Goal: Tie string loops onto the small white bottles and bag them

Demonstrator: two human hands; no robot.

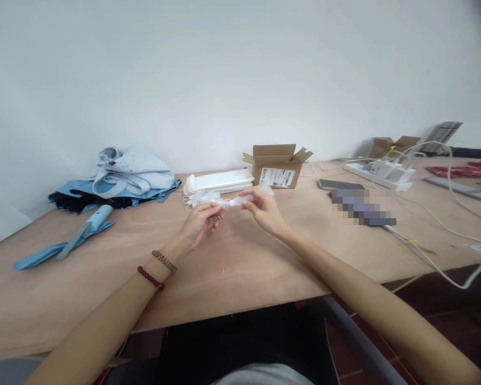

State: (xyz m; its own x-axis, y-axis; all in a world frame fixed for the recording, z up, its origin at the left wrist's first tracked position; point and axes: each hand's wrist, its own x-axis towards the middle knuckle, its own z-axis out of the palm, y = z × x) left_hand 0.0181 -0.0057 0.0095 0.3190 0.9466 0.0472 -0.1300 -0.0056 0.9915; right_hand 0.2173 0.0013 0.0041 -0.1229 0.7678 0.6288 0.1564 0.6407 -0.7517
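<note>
My left hand (202,222) and my right hand (264,208) are raised just above the wooden table (240,262), fingers pinched on a small white object (237,201) held between them. It looks like a short white tube or cable piece; I cannot make out more. My left wrist wears two bead bracelets (157,270). Just behind the hands lies a stack of flat white packets (220,182) with some loose white bits beside it.
An open cardboard box (277,164) stands behind the hands. At left lie a pale blue bag (130,171) and a folded blue umbrella (70,240). Right side: phone (340,185), power strip with chargers (380,172), white cables trailing over the table edge.
</note>
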